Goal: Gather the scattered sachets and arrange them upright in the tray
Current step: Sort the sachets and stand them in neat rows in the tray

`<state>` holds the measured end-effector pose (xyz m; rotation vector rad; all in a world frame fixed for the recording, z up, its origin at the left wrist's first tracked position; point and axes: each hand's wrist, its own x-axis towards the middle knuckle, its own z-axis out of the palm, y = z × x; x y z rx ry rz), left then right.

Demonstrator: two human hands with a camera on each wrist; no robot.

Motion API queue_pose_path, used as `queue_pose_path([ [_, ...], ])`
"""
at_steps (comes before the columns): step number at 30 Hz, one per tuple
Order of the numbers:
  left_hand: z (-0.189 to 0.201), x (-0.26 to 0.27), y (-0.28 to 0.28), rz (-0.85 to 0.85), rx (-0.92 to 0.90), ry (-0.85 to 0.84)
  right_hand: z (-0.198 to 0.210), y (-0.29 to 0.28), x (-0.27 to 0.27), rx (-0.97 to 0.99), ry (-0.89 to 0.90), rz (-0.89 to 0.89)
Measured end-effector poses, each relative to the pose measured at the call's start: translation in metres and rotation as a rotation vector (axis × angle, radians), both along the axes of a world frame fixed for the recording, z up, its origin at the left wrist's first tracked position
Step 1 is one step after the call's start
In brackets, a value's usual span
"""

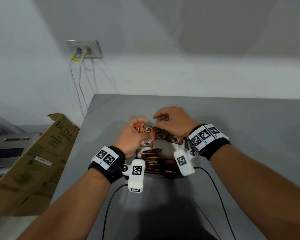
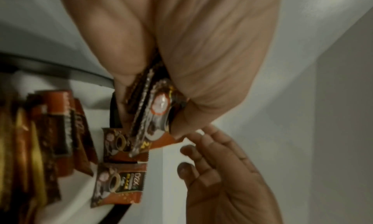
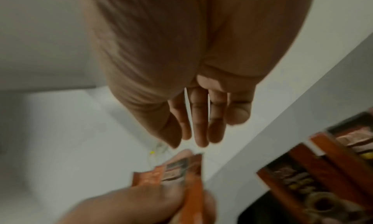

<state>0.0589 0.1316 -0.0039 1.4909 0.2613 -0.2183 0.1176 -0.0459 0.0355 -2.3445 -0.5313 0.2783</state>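
The left hand grips a small bunch of coffee sachets above the tray. The right hand hovers beside it, fingers loose, holding nothing.

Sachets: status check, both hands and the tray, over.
Left hand grips a bunch of sachets above the tray. Right hand open, holding nothing. Tray part filled. Nothing in the way.

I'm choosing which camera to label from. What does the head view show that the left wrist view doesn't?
Only the head view shows the wall socket, the cardboard box and the grey table. Only the left wrist view shows the left hand's fingers pinching several sachets edge-on. Both show the held sachets, the right hand open beside them, and sachets standing in the tray.
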Motion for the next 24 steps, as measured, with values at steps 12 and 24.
queue_pose_path([
  [12, -0.008, 0.001, 0.014, 0.086, -0.021, -0.04, 0.003, 0.03, 0.004, -0.07, 0.037, 0.082],
  [24, -0.019, 0.002, 0.051, 0.366, 0.121, -0.008, -0.024, 0.053, 0.015, -0.454, -0.011, 0.078],
])
